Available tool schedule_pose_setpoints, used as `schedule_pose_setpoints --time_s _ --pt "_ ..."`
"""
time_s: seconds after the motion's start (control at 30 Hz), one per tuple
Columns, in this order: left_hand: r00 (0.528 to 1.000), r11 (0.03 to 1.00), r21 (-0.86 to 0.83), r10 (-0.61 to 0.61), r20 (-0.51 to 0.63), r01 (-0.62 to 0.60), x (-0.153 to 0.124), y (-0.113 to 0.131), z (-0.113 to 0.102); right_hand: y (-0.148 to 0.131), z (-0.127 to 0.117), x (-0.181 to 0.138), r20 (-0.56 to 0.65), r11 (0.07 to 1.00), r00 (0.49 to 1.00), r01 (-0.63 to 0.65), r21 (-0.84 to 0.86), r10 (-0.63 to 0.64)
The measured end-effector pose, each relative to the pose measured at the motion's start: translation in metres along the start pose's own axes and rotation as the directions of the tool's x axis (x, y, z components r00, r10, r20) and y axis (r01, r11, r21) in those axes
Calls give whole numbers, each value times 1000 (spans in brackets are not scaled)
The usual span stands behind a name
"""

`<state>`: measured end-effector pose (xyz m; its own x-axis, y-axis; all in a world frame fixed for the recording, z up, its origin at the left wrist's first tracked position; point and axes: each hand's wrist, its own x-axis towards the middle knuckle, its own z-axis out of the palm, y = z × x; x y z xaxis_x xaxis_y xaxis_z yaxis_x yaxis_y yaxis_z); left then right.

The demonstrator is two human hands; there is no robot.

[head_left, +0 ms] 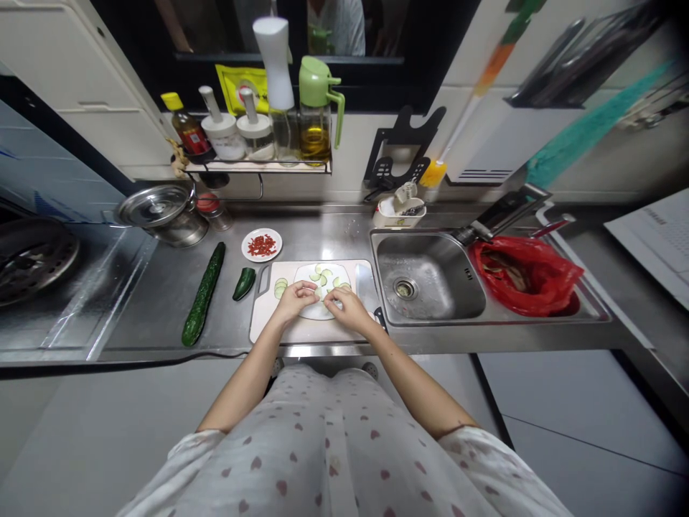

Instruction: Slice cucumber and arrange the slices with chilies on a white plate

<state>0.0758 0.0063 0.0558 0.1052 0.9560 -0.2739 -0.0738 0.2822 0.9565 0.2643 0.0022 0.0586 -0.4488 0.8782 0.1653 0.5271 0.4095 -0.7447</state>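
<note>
Over a white plate (306, 311), my left hand (293, 301) and my right hand (349, 309) are close together. Their fingers are pinched on a thin cucumber slice (319, 294) between them; the fingertips partly hide it. Several pale green slices (324, 273) lie spread on the plate. The plate rests on a light cutting board (261, 327), where a small stack of cucumber slices (280, 288) sits left of the plate. A knife (367, 281) with a black handle lies along the board's right side, beside my right hand.
Left of the board are a cut cucumber piece (244, 283), a long cucumber (204, 296) and a small plate (245, 248) of chopped red bits. A lidded pot (161, 212) stands behind. To the right is a sink (430, 305) with a red bag (530, 287). Bottles fill a shelf (258, 169).
</note>
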Motion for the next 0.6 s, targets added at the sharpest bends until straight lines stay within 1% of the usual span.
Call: schedule_pose_setpoints --time_s 0.3,0.37,0.43,0.6 --pt "1000 996 85 1 11 -2 13 -30 -6 25 19 5 103 991 986 -132 33 128" --pt "1000 988 153 6 2 -7 15 -36 -7 30 22 5 126 987 980 -158 19 154" --pt "1000 965 261 9 -13 -5 17 -39 -7 33 24 5 152 984 972 -181 -5 179" --pt "999 861 509 11 -48 15 16 -39 -7 33 27 5 181 970 956 -209 -122 229"
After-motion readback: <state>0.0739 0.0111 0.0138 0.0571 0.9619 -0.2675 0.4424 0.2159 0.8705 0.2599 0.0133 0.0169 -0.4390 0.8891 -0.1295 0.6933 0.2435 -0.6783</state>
